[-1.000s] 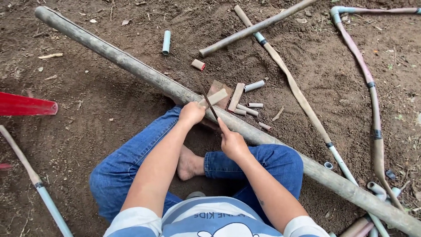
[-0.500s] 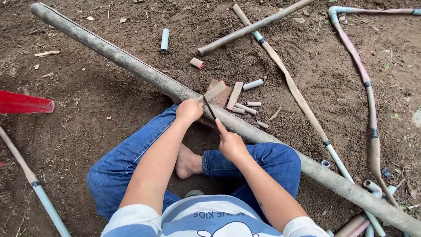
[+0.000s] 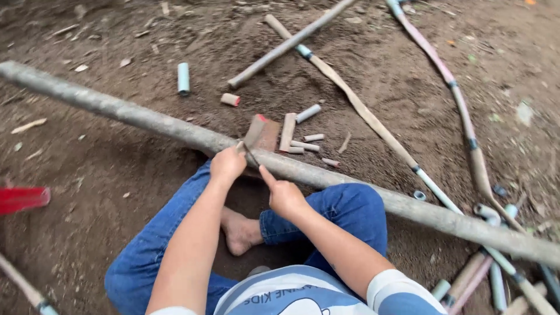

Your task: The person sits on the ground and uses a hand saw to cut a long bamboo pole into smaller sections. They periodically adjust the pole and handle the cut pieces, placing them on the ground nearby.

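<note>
- Head view, hands: the left hand [image 3: 227, 165] is closed around a flat piece of wood [image 3: 254, 130], reddish at its top corner, held against the long grey pole [image 3: 146, 119].
- Head view, hands: the right hand [image 3: 284, 195] is closed in a narrow grip on a thin dark blade [image 3: 251, 155], forefinger stretched along it. The blade tip meets the lower edge of the wood piece, just at the pole.
- Head view, position: the pole runs diagonally from upper left to lower right, across the person's legs in blue jeans [image 3: 344, 216]. A bare foot [image 3: 240, 232] lies between the knees on the soil.
- Head view, labels: print shows on the pale shirt at the bottom edge. No package or sign is visible elsewhere.
- Head view, cut pieces: short pale sticks [image 3: 304, 146] lie beyond the pole beside a flat brown slab [image 3: 269, 135]. A light blue tube section [image 3: 184, 78] and a short stub with a red end [image 3: 230, 100] lie farther out.
- Head view, surroundings: a second thin pole [image 3: 286, 44] crosses a flattened strip [image 3: 356, 102]. A pinkish jointed cane [image 3: 461, 111] curves down the right side. A red object [image 3: 22, 199] sits at the left edge.
- Head view, obstruction: the left hand hides the lower end of the wood piece.
</note>
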